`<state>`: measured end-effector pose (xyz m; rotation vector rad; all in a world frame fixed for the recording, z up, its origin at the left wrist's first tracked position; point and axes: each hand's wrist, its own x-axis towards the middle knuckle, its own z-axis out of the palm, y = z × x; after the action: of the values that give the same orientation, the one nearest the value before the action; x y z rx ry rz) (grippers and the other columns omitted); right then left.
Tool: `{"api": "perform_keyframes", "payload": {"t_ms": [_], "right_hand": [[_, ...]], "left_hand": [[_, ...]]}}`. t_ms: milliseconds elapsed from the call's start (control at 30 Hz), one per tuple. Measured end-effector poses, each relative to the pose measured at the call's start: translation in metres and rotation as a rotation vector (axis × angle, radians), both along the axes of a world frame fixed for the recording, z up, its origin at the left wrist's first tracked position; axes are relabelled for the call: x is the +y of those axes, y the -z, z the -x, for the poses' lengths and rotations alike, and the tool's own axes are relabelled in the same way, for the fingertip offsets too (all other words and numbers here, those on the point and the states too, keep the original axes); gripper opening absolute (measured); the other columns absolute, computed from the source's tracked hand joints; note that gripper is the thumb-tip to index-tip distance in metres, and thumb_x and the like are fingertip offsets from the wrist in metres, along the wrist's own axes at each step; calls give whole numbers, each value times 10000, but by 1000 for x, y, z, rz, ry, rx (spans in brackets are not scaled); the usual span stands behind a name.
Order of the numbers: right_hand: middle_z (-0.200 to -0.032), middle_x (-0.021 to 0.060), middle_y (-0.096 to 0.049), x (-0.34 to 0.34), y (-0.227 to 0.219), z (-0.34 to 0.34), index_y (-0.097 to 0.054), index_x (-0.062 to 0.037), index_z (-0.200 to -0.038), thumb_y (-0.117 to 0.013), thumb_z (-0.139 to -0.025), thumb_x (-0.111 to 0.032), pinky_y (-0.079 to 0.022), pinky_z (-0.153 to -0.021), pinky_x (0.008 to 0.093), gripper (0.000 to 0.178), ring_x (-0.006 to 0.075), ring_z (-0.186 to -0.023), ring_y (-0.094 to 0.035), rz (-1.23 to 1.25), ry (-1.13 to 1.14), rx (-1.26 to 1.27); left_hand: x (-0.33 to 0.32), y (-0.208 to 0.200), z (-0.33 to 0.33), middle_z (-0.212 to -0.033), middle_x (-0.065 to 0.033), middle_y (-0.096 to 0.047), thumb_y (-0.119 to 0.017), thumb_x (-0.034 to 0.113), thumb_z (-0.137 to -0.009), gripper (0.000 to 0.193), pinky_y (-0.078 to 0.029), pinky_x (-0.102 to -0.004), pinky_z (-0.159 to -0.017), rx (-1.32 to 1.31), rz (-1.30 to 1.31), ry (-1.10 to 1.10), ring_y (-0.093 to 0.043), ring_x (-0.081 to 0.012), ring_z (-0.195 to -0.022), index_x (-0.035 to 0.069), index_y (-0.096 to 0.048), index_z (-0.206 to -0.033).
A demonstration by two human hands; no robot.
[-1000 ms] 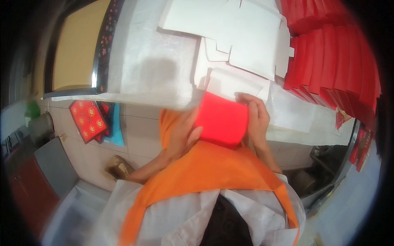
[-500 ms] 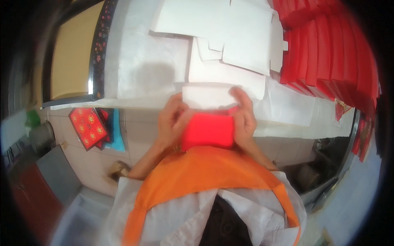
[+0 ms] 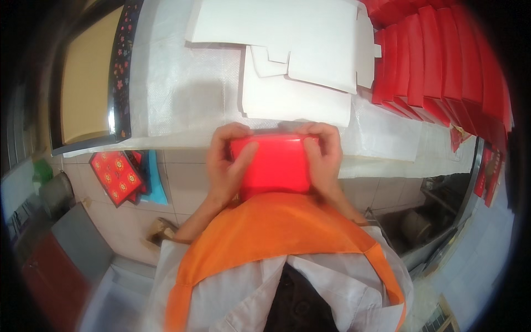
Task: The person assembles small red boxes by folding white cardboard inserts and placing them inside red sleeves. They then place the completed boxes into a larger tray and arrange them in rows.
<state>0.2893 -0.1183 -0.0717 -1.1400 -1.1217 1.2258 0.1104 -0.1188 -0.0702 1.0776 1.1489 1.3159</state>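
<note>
A bright red cardboard box (image 3: pixel 275 166) sits between my hands, close against my orange apron, at the near edge of the table. My left hand (image 3: pixel 228 157) grips its left side, thumb on the red face and fingers curled round the far edge. On the other side my right hand (image 3: pixel 325 155) holds it the same way, with the thumb pressed near the right corner. The underside of the box is hidden. Just beyond my fingertips lie flat white cardboard blanks (image 3: pixel 298 102), stacked unevenly on the table.
Red boxes (image 3: pixel 437 61) stand in a packed row at the right of the covered table (image 3: pixel 193 99). A tan tray with a dark floral rim (image 3: pixel 88 83) is at the left. Below the table edge, patterned red packages (image 3: pixel 116 176) lie beside something blue (image 3: pixel 154 178).
The white flap that stood up beyond the red face has folded down out of sight. Both hands have closed round the box's far edge, with the thumbs now on top.
</note>
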Motion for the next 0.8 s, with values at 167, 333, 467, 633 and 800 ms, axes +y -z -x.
{"api": "perform_keyframes", "payload": {"t_ms": [167,333,467,633,800], "right_hand": [[-950,77,-562,11,-13,-2,-507,2,-898,-494,-849,13,-400,-815,240,51,119,-884,-507,90,-58,-12],[-953,74,-577,8,-9,-5,-512,-2,-845,-480,-863,-4,-407,-785,228,37,107,-858,-511,135,-82,-41],[-974,87,-581,2,-3,-4,-496,-6,-803,-463,-870,-7,-417,-760,225,74,105,-829,-516,162,-70,71],[-1020,118,-581,-4,11,-7,-485,-9,-786,-455,-869,-1,-424,-754,231,88,112,-831,-522,57,-84,27],[-1063,147,-561,-8,12,-8,-492,-17,-810,-482,-852,8,-407,-831,281,50,171,-925,-527,-28,-102,-31]], "left_hand": [[2,-10,0,-923,-38,-560,-577,-4,-789,141,-401,-212,-767,76,107,8,-511,-102,-861,9,-540,-924],[-1,-11,4,-969,-89,-561,-529,-2,-817,34,-394,-260,-820,99,130,46,-511,-155,-902,1,-538,-850],[-6,-3,1,-901,-73,-594,-538,-18,-799,50,-406,-230,-764,87,47,7,-538,-132,-829,2,-535,-753],[-9,5,0,-887,-63,-608,-540,-28,-790,101,-411,-227,-763,88,8,-26,-552,-120,-819,11,-509,-702],[-16,11,3,-1125,-115,-534,-516,32,-820,157,-393,-281,-877,146,-6,36,-508,-192,-1027,17,-532,-975]]}}
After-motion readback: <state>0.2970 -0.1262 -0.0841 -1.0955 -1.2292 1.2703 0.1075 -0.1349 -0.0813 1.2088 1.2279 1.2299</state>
